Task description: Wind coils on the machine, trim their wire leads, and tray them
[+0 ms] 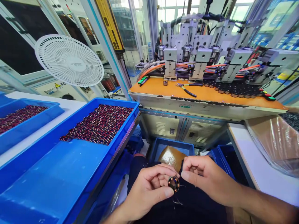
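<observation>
Above my lap, my left hand (154, 186) grips a small round motor stator (173, 184) between thumb and fingers. Copper-coloured coils show around the ring's dark centre. A few thin loose wire strands (177, 203) show just below it against the dark clothing. Close by on the right, my right hand (198, 174) is closed, thumb against the curled fingers, its tips level with the stator's upper edge and a little apart from it. Whether a fine wire lies in that pinch is too small to make out.
A large blue tray (93, 161) at left holds many small dark-and-red round parts (100, 123). Ahead, an orange bench (158, 90) bears pliers (187, 88), rows of dark parts (233, 88) and a machine (201, 59). A white fan (70, 62) stands at left; a plastic-lined box (271, 140) at right.
</observation>
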A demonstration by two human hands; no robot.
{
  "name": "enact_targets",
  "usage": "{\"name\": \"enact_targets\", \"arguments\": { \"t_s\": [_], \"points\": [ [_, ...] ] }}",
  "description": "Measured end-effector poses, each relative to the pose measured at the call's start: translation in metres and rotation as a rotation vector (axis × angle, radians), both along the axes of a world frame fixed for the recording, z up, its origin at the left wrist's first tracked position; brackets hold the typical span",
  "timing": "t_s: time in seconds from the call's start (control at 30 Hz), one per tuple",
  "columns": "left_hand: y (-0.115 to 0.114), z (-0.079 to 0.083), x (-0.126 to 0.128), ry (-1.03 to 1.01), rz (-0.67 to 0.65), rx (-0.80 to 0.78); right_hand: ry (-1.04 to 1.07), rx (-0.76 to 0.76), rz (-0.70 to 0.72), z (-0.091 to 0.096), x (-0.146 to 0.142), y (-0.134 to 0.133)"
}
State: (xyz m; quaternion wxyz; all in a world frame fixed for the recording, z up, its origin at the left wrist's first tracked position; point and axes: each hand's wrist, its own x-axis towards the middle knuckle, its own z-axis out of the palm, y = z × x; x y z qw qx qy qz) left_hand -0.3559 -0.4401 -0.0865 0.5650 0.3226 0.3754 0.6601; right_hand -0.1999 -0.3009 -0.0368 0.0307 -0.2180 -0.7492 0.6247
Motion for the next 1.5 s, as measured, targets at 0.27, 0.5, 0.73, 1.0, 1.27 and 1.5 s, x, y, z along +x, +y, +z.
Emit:
{"name": "enact_targets", "arguments": {
  "t_s": [0.27,0.5,0.73,1.0,1.27,1.5],
  "points": [
    [0.001,0.009,0.000,0.023,-0.193,-0.092,0.147,0.267,0.287,0.022,-0.014,0.017],
    [-0.003,0.000,0.001,0.009,-0.078,-0.045,0.123,0.284,0.176,0.011,-0.021,0.006],
    [-0.002,-0.002,-0.001,0.104,0.037,0.052,-0.080,0.115,0.061,0.015,-0.011,0.000],
    [0.001,-0.001,0.001,0.088,0.002,0.025,-0.151,0.194,0.152,0.021,-0.008,-0.001],
    [0.003,-0.007,0.001,0.027,-0.057,0.063,0.007,0.333,0.181,0.020,0.000,-0.006],
    [0.005,-0.011,0.003,-0.025,-0.063,0.107,0.067,0.298,0.147,0.018,0.004,-0.007]
  ]
}}
